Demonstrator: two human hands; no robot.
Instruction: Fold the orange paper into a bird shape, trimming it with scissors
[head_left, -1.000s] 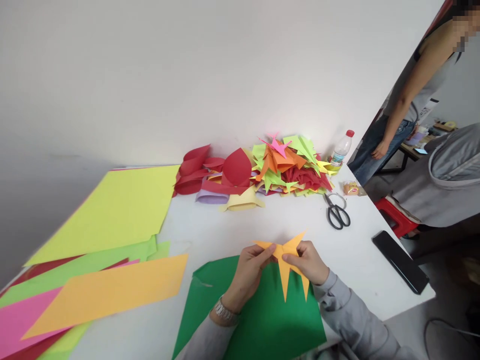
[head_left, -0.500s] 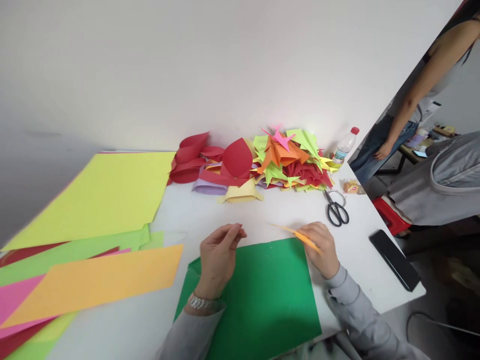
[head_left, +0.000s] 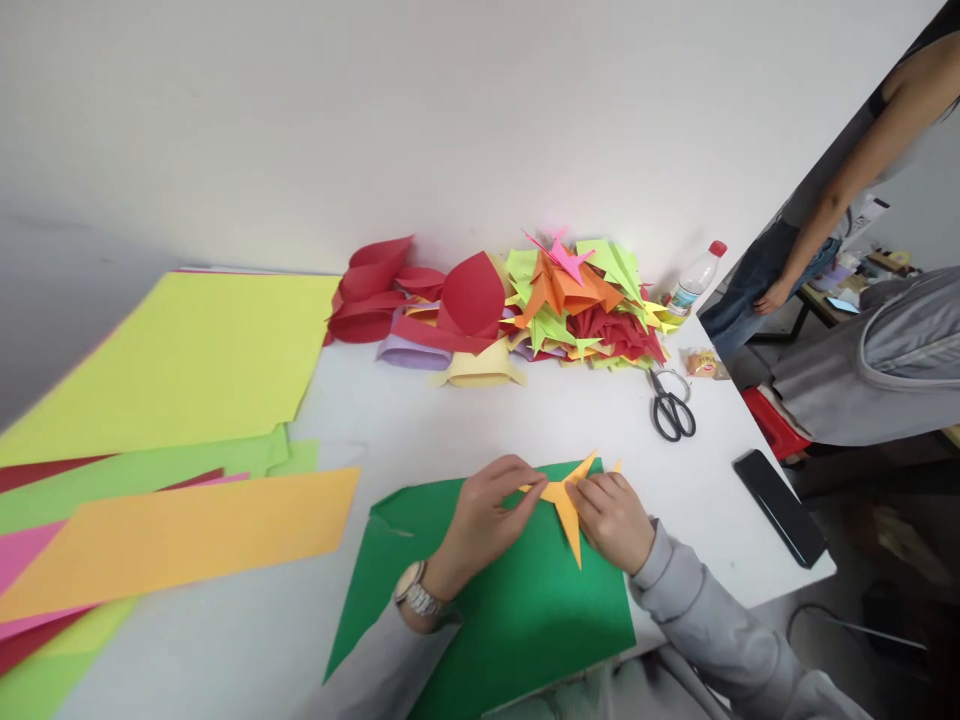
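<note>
Between my hands, over the green sheet (head_left: 525, 590), is a folded orange paper crane (head_left: 568, 515) with its pointed parts spread apart. My left hand (head_left: 487, 510), with a watch (head_left: 418, 590) on its wrist, pinches a thin point on the crane's left side. My right hand (head_left: 611, 515) grips the crane from the right, its fingers covering part of the paper. The green sheet lies flat on the white table, with a folded corner at its upper left.
Colourful folded paper pieces (head_left: 570, 310) and curled red paper shapes (head_left: 472, 300) are heaped along the wall. Scissors (head_left: 673, 410), a bottle (head_left: 694, 280) and a black phone (head_left: 780, 508) are at the right. Coloured sheets (head_left: 187, 370) cover the left side. A person (head_left: 847, 190) stands beyond the table.
The crane, held only by my right hand before, has moved left and turned. My left hand has moved right and now pinches it too. The view has shifted slightly.
</note>
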